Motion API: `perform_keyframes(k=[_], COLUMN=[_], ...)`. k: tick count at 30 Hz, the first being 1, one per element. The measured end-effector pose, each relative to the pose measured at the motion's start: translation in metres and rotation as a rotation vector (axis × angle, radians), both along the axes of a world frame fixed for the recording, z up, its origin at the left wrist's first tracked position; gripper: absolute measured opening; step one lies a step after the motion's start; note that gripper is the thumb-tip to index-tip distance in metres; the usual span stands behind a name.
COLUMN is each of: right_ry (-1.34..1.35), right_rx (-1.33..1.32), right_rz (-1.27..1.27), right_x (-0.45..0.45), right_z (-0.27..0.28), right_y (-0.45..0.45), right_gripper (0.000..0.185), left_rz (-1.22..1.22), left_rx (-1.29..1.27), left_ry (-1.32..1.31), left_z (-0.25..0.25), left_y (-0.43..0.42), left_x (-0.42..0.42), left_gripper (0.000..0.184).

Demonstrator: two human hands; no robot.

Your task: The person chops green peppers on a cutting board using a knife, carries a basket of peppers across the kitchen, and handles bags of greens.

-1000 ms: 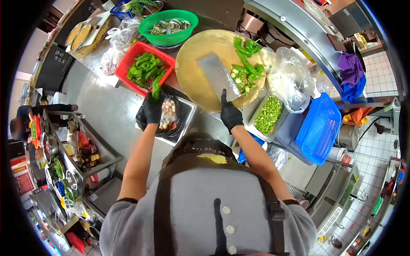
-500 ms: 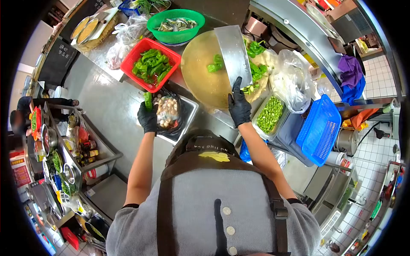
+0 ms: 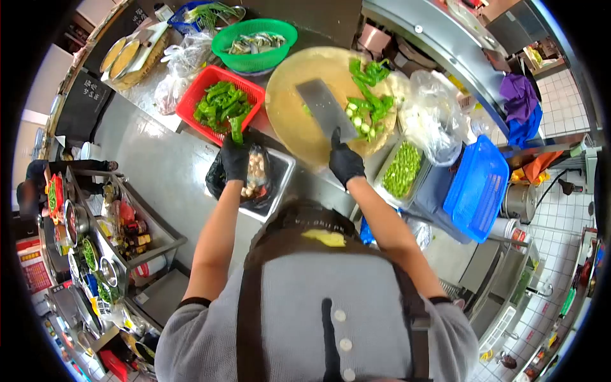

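My left hand (image 3: pixel 235 158), in a black glove, is closed on a green pepper (image 3: pixel 237 130) at the near edge of the red basket (image 3: pixel 184 105), which holds more green peppers. My right hand (image 3: pixel 346 163), also gloved in black, grips a broad cleaver (image 3: pixel 323 105) whose blade lies over the left-middle of the round cutting board (image 3: pixel 286 121). Right of the blade, pale cut pepper pieces (image 3: pixel 361 123) and whole green peppers (image 3: pixel 372 75) rest on the board. A metal tray of chopped green pieces (image 3: pixel 401 169) stands just right of my right hand.
Below the red basket, a metal tray (image 3: pixel 284 181) holds a black bag with pale round items. A green basket (image 3: pixel 289 36) of small fish stands behind. On the right are clear plastic bags (image 3: pixel 439 118) and a blue basket (image 3: pixel 478 191). A person (image 3: pixel 32 191) stands far left.
Over the last half second, my left hand has moved up to the red basket with a pepper. The cleaver has come down and left from the board's right side, its blade now tilted.
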State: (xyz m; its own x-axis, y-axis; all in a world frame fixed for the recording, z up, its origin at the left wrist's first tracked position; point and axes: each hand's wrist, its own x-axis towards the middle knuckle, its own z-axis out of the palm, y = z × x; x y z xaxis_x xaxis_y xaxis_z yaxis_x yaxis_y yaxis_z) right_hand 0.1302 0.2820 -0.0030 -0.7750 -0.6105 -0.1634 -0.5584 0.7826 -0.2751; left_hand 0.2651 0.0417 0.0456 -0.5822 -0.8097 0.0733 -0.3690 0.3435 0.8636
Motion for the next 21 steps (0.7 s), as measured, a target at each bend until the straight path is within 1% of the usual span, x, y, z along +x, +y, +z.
perform_keyframes(k=[1,2,3,5,6,7,8,9,10,12,13,14,16,18,20,21], right_ry=[0.076,0.12,0.2,0.19,0.175,0.041,0.056,0.031,0.02,0.058,0.131,0.085,0.164,0.063,0.02,0.018], right_rx=[-0.085,-0.154,-0.235,-0.234,-0.224,-0.02,-0.05,-0.054,-0.061,-0.308,-0.424,-0.553,-0.768,-0.769,-0.769,-0.704], right_rz=[0.0,-0.013,-0.029,-0.053,-0.072,-0.044,0.002,0.0,0.011,-0.069,-0.126,-0.212,-0.256,-0.391,-0.452,-0.492], right_x=[-0.009,-0.001,0.007,0.004,0.008,0.006,0.001,0.004,0.0,0.007,0.011,0.012,0.023,0.035,0.047,0.054], right_z=[0.005,0.006,0.036,0.021,0.013,0.01,-0.028,-0.019,0.001,0.033,0.047,0.052,0.076,0.093,0.081,0.071], right_y=[-0.003,0.005,0.004,0.001,0.004,0.0,0.004,0.006,0.002,0.011,0.019,0.026,0.039,0.052,0.068,0.078], right_gripper=[0.066,0.066,0.066,0.066,0.066,0.066,0.067,0.066,0.066,0.069,0.071,0.069,0.063,0.06,0.056,0.055], left_rz=[0.068,-0.043,-0.055,-0.016,-0.024,-0.034,-0.046,-0.064,-0.092,-0.152,-0.258,-0.361,-0.426,-0.501,-0.609,-0.581], left_rx=[-0.057,0.071,0.073,0.26,0.237,0.214,0.192,0.34,0.208,0.079,-0.004,-0.091,-0.501,-0.513,-0.567,-0.609], left_ry=[-0.016,0.223,0.273,0.345,0.349,0.359,0.367,0.58,0.266,0.381,0.21,0.046,0.061,-0.099,-0.245,-0.285], left_z=[-0.012,-0.02,-0.021,-0.08,-0.07,-0.048,-0.036,-0.056,-0.047,-0.07,-0.074,-0.076,-0.074,-0.086,-0.095,-0.091], left_y=[-0.003,-0.001,0.005,-0.024,-0.018,-0.007,0.001,-0.002,-0.002,0.008,0.013,0.016,0.031,0.033,0.032,0.032], left_x=[-0.009,-0.008,-0.013,-0.048,-0.05,-0.057,-0.063,-0.075,-0.076,-0.098,-0.109,-0.123,-0.154,-0.181,-0.191,-0.191], left_gripper=[0.023,0.024,0.024,0.024,0.025,0.026,0.026,0.029,0.03,0.033,0.035,0.037,0.04,0.035,0.032,0.028])
